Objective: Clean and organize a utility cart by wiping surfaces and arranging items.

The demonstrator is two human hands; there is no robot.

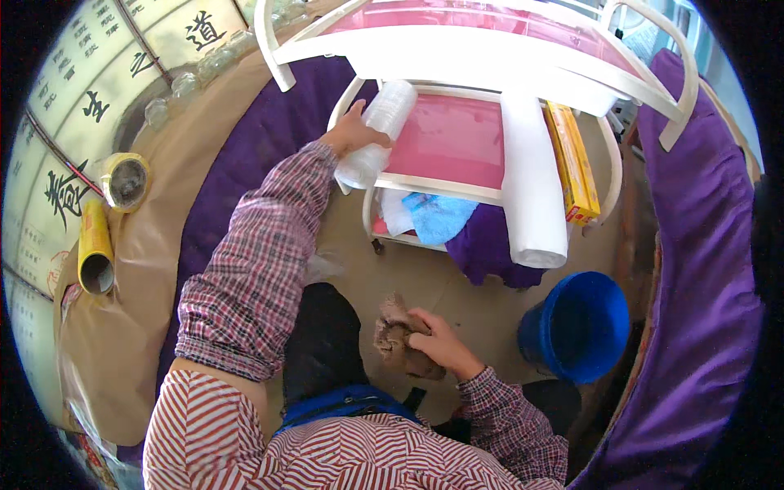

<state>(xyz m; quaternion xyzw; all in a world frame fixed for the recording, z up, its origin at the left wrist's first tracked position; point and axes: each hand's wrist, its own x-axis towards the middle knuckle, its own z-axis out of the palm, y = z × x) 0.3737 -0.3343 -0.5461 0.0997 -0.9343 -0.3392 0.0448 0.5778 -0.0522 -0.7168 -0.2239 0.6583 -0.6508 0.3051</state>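
Note:
My left hand (357, 133) reaches to the left side of a white-framed trolley. It grips a clear plastic film roll (392, 110) that lies on the middle shelf, thumb across its top. My right hand (446, 348) holds a crumpled brown cloth (397, 331) low over the floor, in front of my body. On that same pink shelf (450, 141), a thick white roll (534, 184) sticks out over the front edge. Beside it, to the right, is a long yellow box (572, 162).
A blue bucket (576, 327) stands on the floor at right. Blue and white towels (438, 214) and purple cloth (493, 245) fill the lower shelf. Purple-draped surfaces flank both sides. At left are a yellow tube (95, 239), a tape roll (127, 182) and glass cups (184, 86).

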